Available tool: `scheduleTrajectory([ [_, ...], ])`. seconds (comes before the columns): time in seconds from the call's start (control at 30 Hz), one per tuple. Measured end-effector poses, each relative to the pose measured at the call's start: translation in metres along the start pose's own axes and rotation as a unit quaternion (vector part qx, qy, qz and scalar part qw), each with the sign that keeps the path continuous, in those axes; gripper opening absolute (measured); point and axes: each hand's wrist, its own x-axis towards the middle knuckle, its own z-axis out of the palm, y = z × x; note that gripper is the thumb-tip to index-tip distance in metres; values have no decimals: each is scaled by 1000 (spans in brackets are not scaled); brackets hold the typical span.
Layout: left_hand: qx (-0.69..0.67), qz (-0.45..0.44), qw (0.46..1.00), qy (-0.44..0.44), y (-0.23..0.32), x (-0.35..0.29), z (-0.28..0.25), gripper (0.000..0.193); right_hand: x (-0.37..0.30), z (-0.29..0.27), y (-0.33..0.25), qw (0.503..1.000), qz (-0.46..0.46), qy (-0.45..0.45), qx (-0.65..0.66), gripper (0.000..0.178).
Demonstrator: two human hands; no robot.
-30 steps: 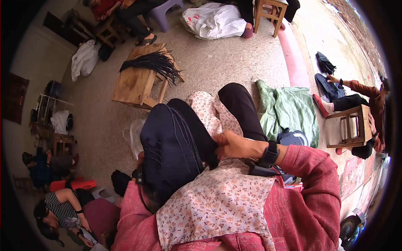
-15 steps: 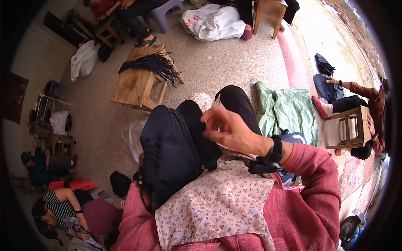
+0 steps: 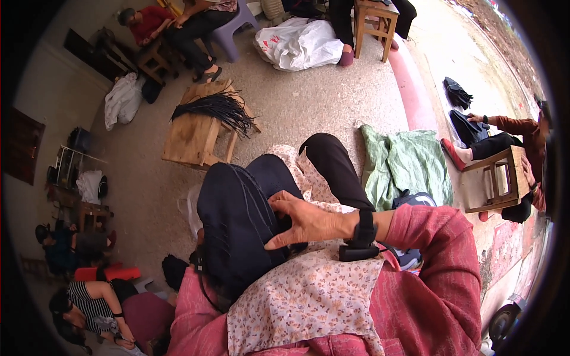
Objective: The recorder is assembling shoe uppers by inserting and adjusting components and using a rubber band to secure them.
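A dark navy fabric piece (image 3: 228, 237), rounded at its far end and with thin dark cords along it, lies over my lap on the left. My right hand (image 3: 309, 222) is at its right edge, thumb and fingers apart in a C shape, with the thumb touching the cloth. A black strap with a small black box circles that wrist. Only a sliver of my left hand (image 3: 200, 236) shows at the piece's left side; its fingers are hidden by the fabric. A floral apron (image 3: 309, 291) covers my lap beneath.
Ahead, a wooden stool (image 3: 193, 139) carries a bundle of black cords (image 3: 217, 110). A green woven sack (image 3: 409, 166) lies to the right on the floor. Farther off are a white sack (image 3: 300, 44) and a purple plastic stool (image 3: 228, 32). Several people sit around at left, far and right.
My right hand has come down and left from above my lap to the fabric piece's edge, and its fingers have spread. The piece stays at the left of my lap.
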Motion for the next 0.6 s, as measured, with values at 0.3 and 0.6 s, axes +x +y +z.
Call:
scheduleTrajectory([
  [0.3, 15, 6, 1000, -24, 6, 0, 8, 64, -3, 33, 16, 966, -22, 27, 257, 68],
  [0.6, -10, 10, 999, -31, 77, 18, 5, 63, 6, -24, -32, 936, 54, 121, 325, 52],
])
